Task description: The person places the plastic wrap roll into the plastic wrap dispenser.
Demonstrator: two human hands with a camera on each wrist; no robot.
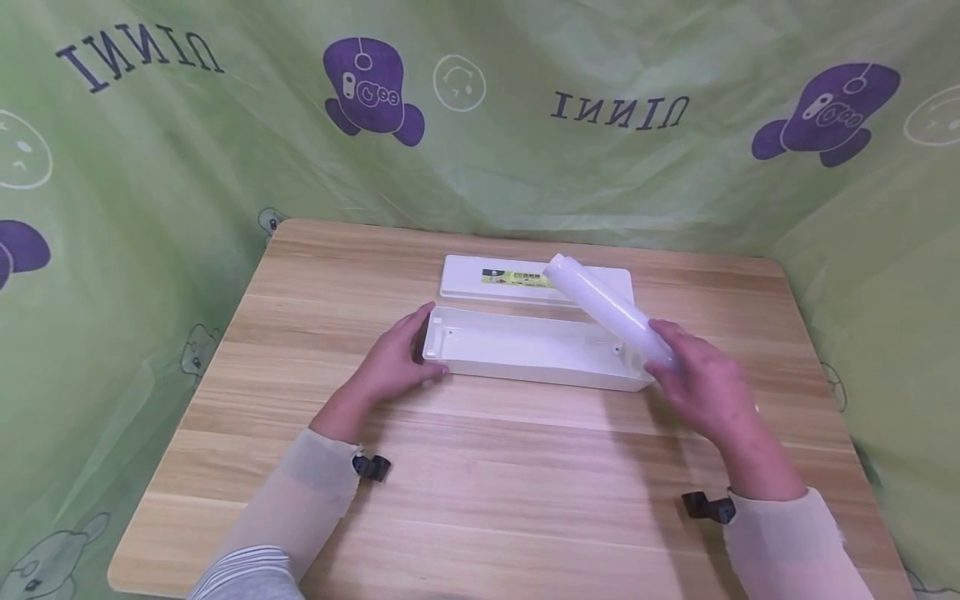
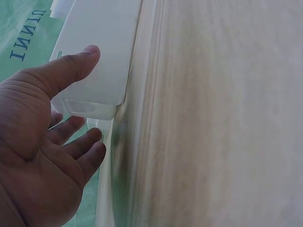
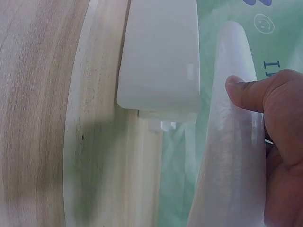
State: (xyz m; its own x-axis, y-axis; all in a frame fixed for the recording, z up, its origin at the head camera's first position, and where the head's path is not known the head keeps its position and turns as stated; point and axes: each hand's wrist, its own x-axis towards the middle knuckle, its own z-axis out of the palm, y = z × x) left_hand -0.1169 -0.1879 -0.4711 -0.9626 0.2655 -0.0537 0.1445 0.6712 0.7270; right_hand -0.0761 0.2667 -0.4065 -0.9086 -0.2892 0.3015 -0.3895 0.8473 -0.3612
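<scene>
A long, shallow white plastic box (image 1: 532,372) stands on the table with its open side up. My left hand (image 1: 392,358) holds its left end, thumb at the front corner and fingers reaching round to the back corner. In the left wrist view the thumb lies on the front wall of the box (image 2: 102,56). My right hand (image 1: 703,382) grips the near end of a roll of cling film (image 1: 609,312), which slants up and leftward above the right end of the box. The right wrist view shows the thumb laid along the roll (image 3: 233,151).
Behind the box lies a flat white lid (image 1: 461,279) with a yellow-green label (image 1: 517,277); the roll overlaps it in the head view. The wooden table (image 1: 480,475) ends at a green printed curtain (image 1: 510,183) at the back and sides.
</scene>
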